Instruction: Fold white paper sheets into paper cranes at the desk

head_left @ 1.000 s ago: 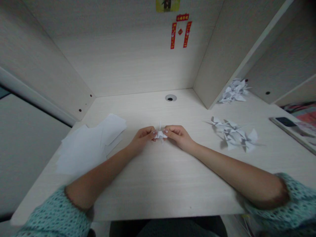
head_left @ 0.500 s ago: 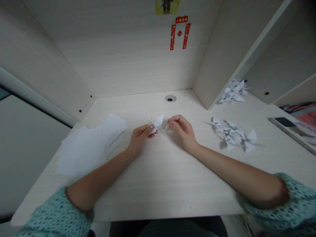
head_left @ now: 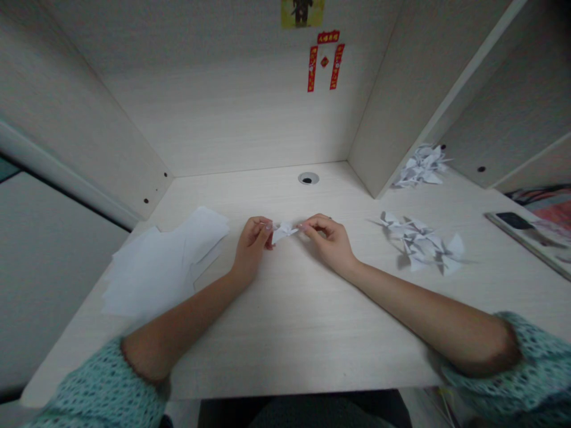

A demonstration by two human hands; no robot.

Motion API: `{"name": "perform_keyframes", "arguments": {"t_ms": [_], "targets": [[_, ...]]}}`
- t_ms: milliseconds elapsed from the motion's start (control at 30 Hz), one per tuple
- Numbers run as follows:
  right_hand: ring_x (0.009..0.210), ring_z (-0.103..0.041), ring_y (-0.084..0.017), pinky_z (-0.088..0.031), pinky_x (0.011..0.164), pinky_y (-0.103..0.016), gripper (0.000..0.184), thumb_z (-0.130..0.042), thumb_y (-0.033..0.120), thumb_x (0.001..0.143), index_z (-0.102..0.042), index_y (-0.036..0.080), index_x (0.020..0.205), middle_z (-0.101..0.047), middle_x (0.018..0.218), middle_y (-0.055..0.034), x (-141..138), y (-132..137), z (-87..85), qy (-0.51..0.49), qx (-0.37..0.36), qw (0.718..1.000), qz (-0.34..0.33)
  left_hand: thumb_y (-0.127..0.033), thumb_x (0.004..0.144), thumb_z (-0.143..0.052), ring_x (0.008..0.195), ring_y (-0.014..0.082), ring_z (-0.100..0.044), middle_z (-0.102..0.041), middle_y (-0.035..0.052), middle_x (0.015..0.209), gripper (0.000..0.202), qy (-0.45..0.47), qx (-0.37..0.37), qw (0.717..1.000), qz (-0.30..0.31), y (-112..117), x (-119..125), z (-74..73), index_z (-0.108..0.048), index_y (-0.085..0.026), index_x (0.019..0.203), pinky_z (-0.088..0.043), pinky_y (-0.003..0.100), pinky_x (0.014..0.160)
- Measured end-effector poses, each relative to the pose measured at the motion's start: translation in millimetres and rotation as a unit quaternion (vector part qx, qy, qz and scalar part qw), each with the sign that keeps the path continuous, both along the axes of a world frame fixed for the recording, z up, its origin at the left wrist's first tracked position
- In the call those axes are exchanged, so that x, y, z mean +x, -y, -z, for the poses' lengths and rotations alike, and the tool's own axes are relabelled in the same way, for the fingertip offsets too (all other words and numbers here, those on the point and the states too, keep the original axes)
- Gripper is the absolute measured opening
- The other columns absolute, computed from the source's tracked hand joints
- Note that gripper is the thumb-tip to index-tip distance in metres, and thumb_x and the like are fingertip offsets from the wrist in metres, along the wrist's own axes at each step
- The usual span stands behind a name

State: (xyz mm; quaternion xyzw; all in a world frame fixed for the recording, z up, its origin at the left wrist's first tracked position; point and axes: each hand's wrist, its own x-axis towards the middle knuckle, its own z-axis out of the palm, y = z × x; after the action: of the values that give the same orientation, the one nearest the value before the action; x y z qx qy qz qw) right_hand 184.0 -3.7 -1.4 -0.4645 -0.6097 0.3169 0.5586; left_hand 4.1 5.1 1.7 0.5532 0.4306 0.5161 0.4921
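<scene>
Fingers of the left hand [head_left: 253,241] pinch one end of a folded paper piece [head_left: 282,232], while those of the right hand [head_left: 330,235] appear to grip its thin opposite tip, so it sits between both hands, over the middle of the table [head_left: 276,339]. Holding it by two ends probably steadies something so small. Flat sheets [head_left: 151,270] lie beside the left forearm, likely for easy reach; the folded cluster [head_left: 419,241] lies well apart on the right, perhaps so shaped and flat paper do not mix. One piece is held; the cluster shows perhaps four, overlapping; the heap [head_left: 423,166] beyond the upright panel [head_left: 404,89] and the sheets overlap too much to count.
</scene>
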Motion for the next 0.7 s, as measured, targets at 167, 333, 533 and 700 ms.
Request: {"name": "perform_keyframes", "arguments": {"t_ms": [167, 333, 533, 700], "targets": [[0.072, -0.055, -0.016, -0.04, 0.067, -0.03, 0.02, -0.063, 0.039, 0.081, -0.07, 0.02, 0.075, -0.065, 0.074, -0.0033, 1.1, -1.9, 2.3, -0.009, -0.016, 1.0, 0.001, -0.038, 0.08, -0.064, 0.051, 0.0078, -0.049, -0.057, -0.0067, 0.063, 0.035, 0.012, -0.007, 1.0, -0.024, -1.4, 0.0, 1.4, -0.044, -0.021, 0.104, -0.039, 0.021, 0.054], [0.066, -0.052, -0.015, -0.039, 0.064, -0.029, 0.024, -0.066, 0.043, 0.078, -0.071, 0.019, 0.074, -0.063, 0.072, -0.0028, 1.7, -3.4, 5.5, -0.014, -0.051, 0.998, 0.016, -0.037, 0.081, -0.062, 0.053, 0.008, -0.048, -0.055, -0.0039, 0.06, 0.02, -0.015, 0.007, 1.0, -0.013, 0.7, 0.5, -0.9, -0.057, -0.018, 0.081, -0.039, 0.021, 0.054], [0.06, -0.049, -0.013, -0.036, 0.058, -0.028, 0.029, -0.068, 0.046, 0.074, -0.07, 0.017, 0.073, -0.063, 0.068, -0.0023, 0.6, -5.3, 6.5, -0.052, -0.102, 0.993, 0.025, -0.036, 0.078, -0.064, 0.055, 0.0089, -0.049, -0.058, -0.0025, 0.063, 0.018, -0.033, 0.031, 0.998, -0.033, 4.9, 0.0, -3.4, -0.061, -0.019, 0.079, -0.039, 0.022, 0.054], [0.068, -0.054, -0.015, -0.04, 0.064, -0.029, 0.023, -0.066, 0.041, 0.078, -0.071, 0.018, 0.077, -0.065, 0.075, -0.0039, 1.4, -3.9, 7.1, -0.012, -0.066, 0.998, 0.011, -0.037, 0.078, -0.064, 0.054, 0.0089, -0.049, -0.058, -0.0028, 0.061, 0.019, -0.027, 0.023, 0.999, -0.033, 3.4, -0.4, -2.5, -0.061, -0.019, 0.079, -0.038, 0.022, 0.053]]}}
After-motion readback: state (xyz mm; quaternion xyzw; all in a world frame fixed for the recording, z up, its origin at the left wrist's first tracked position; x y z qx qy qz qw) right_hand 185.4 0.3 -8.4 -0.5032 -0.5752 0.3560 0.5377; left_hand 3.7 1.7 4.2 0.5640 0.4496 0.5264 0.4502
